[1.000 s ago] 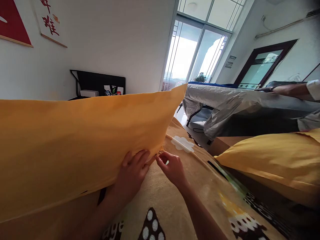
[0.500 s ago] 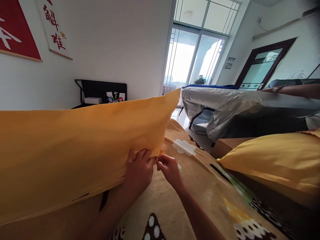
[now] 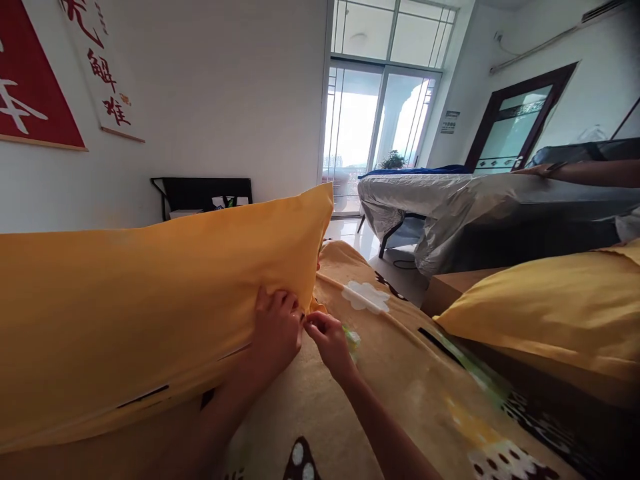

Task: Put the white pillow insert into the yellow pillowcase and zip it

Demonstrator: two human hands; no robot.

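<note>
A large, plump yellow pillow stands on its long edge across the left and middle of the view. A seam with dark slits runs along its lower edge. My left hand is closed on the pillow near its lower right corner, fingers pressed over the fabric. At that corner my right hand is closed in a pinch, thumb and fingertips together, touching the left hand's fingertips. A small dark bit shows between them; I cannot make out what it is. Beneath lies a tan patterned blanket.
Another yellow pillow lies at the right by a cardboard box. Behind it is a table under plastic sheeting, with another person's arm resting on it. A black bench stands against the far wall.
The pillow's right end and both hands have shifted slightly left. The pillow's upper right corner leans further left. Both hands keep their hold, and the view has tipped up a little.
</note>
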